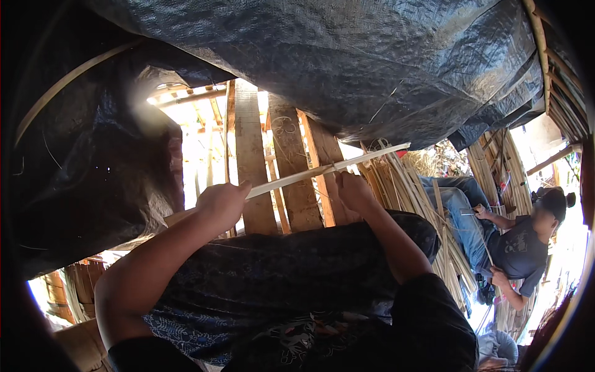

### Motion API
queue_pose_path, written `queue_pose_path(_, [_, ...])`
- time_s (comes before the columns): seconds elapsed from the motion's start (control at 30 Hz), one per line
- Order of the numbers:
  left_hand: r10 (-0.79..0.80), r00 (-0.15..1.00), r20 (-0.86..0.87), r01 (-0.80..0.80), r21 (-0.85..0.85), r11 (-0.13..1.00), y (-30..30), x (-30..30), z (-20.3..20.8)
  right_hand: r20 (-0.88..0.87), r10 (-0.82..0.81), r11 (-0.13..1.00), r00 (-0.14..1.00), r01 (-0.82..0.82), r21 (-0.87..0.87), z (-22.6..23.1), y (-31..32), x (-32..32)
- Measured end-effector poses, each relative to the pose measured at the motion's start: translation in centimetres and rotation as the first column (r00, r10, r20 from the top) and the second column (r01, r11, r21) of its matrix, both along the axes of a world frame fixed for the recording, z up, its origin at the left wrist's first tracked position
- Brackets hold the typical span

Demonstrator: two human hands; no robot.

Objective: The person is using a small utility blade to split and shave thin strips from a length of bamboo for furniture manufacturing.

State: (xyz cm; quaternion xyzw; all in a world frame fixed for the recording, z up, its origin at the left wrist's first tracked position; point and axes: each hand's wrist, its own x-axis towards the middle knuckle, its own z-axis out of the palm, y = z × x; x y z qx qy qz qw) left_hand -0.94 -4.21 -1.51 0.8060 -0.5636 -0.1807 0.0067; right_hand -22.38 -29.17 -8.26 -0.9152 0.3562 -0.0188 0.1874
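Note:
A long, flat, pale strip (288, 180), which looks like bamboo or wood, lies slantwise in front of me, its right end higher and farther away. My left hand (223, 206) is closed round its nearer part, and a short end shows beyond the wrist. My right hand (356, 189) is a fist just under the strip, farther along. A small narrow piece sticks up from this fist against the strip, possibly part of a blade; the fingers hide the rest. My lap, in dark patterned cloth (291, 260), is below both hands.
Upright wooden boards (253, 155) with bright gaps stand ahead. A dark tarp (347, 68) hangs low overhead. To the right lie bundled long pale strips (406, 186). Beyond them sits another person (517, 248), holding a flat tool (469, 214) and a thin strip.

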Motion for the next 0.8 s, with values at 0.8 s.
queue_pose_path(0.8, [-0.039,0.993,0.112,0.042,-0.027,0.999,-0.3,2.7,0.3,-0.175,0.043,0.989,0.984,-0.067,-0.135,-2.8,-3.8,-1.8])
